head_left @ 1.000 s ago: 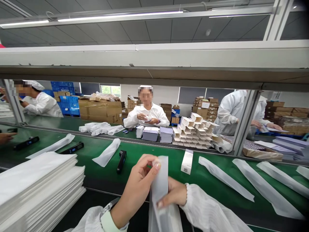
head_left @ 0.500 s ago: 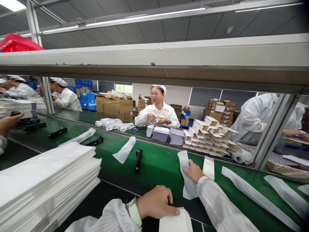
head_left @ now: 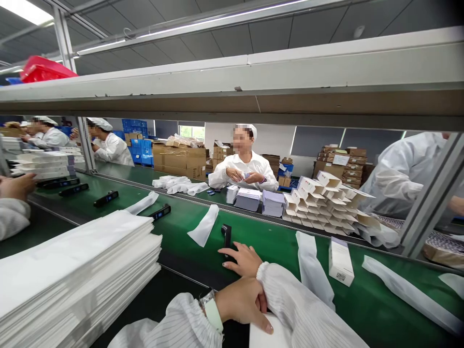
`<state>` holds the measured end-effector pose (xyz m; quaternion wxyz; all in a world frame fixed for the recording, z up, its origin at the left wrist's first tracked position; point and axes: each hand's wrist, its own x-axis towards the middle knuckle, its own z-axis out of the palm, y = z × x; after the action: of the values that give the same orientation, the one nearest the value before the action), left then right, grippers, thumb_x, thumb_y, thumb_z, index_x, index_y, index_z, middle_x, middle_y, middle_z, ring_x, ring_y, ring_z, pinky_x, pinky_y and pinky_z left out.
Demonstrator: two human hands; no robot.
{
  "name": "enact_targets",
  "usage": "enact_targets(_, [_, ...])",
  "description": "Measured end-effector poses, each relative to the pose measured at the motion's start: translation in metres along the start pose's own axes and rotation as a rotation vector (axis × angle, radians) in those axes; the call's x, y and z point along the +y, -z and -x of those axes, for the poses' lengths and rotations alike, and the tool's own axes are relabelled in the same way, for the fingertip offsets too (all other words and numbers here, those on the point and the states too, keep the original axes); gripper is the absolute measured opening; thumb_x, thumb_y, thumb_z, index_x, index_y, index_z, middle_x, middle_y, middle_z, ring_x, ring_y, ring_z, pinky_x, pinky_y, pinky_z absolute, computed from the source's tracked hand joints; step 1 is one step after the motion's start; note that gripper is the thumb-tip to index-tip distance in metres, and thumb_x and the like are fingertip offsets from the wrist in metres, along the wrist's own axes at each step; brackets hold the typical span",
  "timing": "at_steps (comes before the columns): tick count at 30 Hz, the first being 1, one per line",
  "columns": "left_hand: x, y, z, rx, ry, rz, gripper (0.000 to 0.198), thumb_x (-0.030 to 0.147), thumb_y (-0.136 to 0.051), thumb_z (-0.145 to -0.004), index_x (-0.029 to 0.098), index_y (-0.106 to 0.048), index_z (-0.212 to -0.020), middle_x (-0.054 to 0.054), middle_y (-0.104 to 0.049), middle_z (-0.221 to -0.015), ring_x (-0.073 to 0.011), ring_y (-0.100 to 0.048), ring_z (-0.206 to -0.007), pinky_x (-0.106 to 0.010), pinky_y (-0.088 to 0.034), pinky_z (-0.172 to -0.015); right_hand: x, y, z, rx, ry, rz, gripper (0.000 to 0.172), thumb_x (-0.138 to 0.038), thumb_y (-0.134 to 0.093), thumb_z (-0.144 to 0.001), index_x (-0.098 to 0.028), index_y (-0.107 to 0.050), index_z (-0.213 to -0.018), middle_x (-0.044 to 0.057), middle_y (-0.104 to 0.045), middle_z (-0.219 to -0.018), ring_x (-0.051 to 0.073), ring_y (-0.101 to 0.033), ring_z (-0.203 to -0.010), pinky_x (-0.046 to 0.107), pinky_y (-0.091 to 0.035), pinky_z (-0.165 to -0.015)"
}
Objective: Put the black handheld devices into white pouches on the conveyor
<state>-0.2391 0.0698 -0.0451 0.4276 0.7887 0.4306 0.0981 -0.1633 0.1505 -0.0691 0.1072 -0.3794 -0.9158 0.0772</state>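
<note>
My right hand (head_left: 243, 259) reaches over the green belt with its fingers spread. Its fingertips are at the lower end of a slim black handheld device (head_left: 227, 234), and I see no grip around it. Below, my left hand (head_left: 239, 299), with a watch on its wrist, is bent over white flat sleeves (head_left: 279, 331) at the near edge. Its thumb lies on top and its other fingers curl in, partly covered by my right cuff. A loose white sleeve (head_left: 312, 268) lies on the belt right of my right forearm, beside a white carton (head_left: 340, 263).
A tall stack of white sheets (head_left: 83, 256) stands at left. More black devices (head_left: 106, 198) and white sleeves (head_left: 205, 226) lie along the belt (head_left: 268, 237). Opposite, a co-worker (head_left: 246, 166) sits behind piled open cartons (head_left: 322, 203). A shelf beam (head_left: 217, 82) crosses above.
My right hand has let go of the white sleeve, which now lies on the belt, and has moved left to the black device. My left hand stays at the white sleeves. The view has shifted slightly.
</note>
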Motion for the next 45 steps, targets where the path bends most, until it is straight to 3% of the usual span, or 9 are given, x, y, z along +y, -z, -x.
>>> enact_targets(5, [0.0,0.002,0.0,-0.004,0.076,-0.076,0.041,0.045,-0.071,-0.04,0.015,-0.059,-0.066,0.004,-0.049,-0.057,-0.0105,-0.046,-0.053,-0.018,-0.032,-0.044,0.015,-0.002,0.0,0.104,-0.139,0.0,0.039,-0.057,-0.042,-0.07,-0.022,-0.055,-0.082,0.005,-0.053,-0.081,0.021,-0.048,-0.08,0.032,-0.037,-0.068])
enact_targets(12, [0.001,0.0,-0.002,0.058,0.061,-0.064,0.024,0.034,-0.071,-0.045,0.015,-0.061,-0.057,0.003,-0.052,-0.051,-0.0115,-0.047,-0.052,-0.02,-0.033,-0.047,0.036,-0.004,0.001,0.262,-0.354,-0.274,0.041,-0.016,-0.054,-0.068,-0.025,-0.044,-0.106,0.007,-0.055,-0.093,0.024,-0.046,-0.095,0.036,-0.033,-0.078])
enact_targets(16, [0.006,0.001,0.002,0.151,-0.029,-0.136,0.016,0.028,-0.07,-0.05,0.015,-0.064,-0.056,0.002,-0.056,-0.053,-0.0105,-0.047,-0.05,-0.02,-0.033,-0.052,0.054,-0.004,0.004,0.312,-0.426,-0.437,0.041,-0.023,-0.048,-0.072,-0.022,-0.038,-0.113,0.005,-0.058,-0.088,0.021,-0.054,-0.085,0.036,-0.038,-0.073])
enact_targets(20, [0.013,0.006,0.007,0.193,-0.165,-0.198,0.012,0.027,-0.069,-0.055,0.016,-0.065,-0.058,0.002,-0.059,-0.054,-0.0098,-0.048,-0.052,-0.02,-0.035,-0.061,0.062,0.012,0.018,0.52,-0.301,-1.129,0.066,-0.041,-0.054,-0.067,-0.017,-0.024,-0.121,0.006,-0.06,-0.083,0.019,-0.059,-0.075,0.034,-0.042,-0.072])
enact_targets(24, [0.016,0.007,0.007,0.181,-0.2,-0.148,0.011,0.025,-0.062,-0.063,0.016,-0.066,-0.066,0.0,-0.061,-0.061,-0.0112,-0.052,-0.057,-0.018,-0.035,-0.055,0.053,0.039,0.042,0.611,-0.256,-1.583,0.093,-0.032,-0.074,-0.044,-0.028,-0.019,-0.119,0.003,-0.06,-0.083,0.024,-0.06,-0.073,0.036,-0.044,-0.06])
enact_targets(31, [0.016,0.005,0.007,0.212,-0.159,-0.192,0.015,0.031,-0.062,-0.064,0.016,-0.059,-0.068,0.004,-0.053,-0.055,-0.0096,-0.047,-0.053,-0.019,-0.034,-0.057,0.041,0.07,0.083,0.57,-0.277,-1.566,0.081,-0.026,-0.074,-0.048,-0.033,-0.025,-0.112,0.001,-0.058,-0.081,0.025,-0.061,-0.07,0.037,-0.046,-0.054])
enact_targets(36, [0.019,0.005,0.01,0.31,-0.254,-0.34,0.018,0.036,-0.062,-0.065,0.018,-0.062,-0.065,-0.001,-0.053,-0.08,-0.0149,-0.046,-0.079,-0.021,-0.034,-0.066,0.037,0.075,0.096,0.552,-0.309,-1.558,0.087,-0.027,-0.074,-0.05,-0.035,-0.019,-0.117,-0.001,-0.058,-0.077,0.025,-0.061,-0.068,0.037,-0.047,-0.055])
enact_targets(41, [0.022,0.003,0.011,0.258,-0.228,-0.423,0.015,0.033,-0.055,-0.071,0.02,-0.061,-0.066,0.0,-0.054,-0.063,-0.0158,-0.045,-0.075,-0.021,-0.032,-0.057,0.03,0.078,0.098,0.532,-0.307,-1.565,0.085,-0.028,-0.073,-0.05,-0.033,-0.019,-0.116,0.0,-0.058,-0.076,0.025,-0.062,-0.068,0.037,-0.047,-0.056])
enact_targets(45, [0.025,0.003,0.013,0.331,-0.16,-0.482,0.017,0.037,-0.056,-0.069,0.02,-0.06,-0.066,0.0,-0.051,-0.063,-0.0162,-0.045,-0.073,-0.021,-0.028,-0.051,0.02,0.082,0.1,0.519,-0.322,-1.527,0.087,-0.03,-0.072,-0.052,-0.034,-0.015,-0.117,0.001,-0.058,-0.078,0.025,-0.062,-0.066,0.038,-0.048,-0.054])
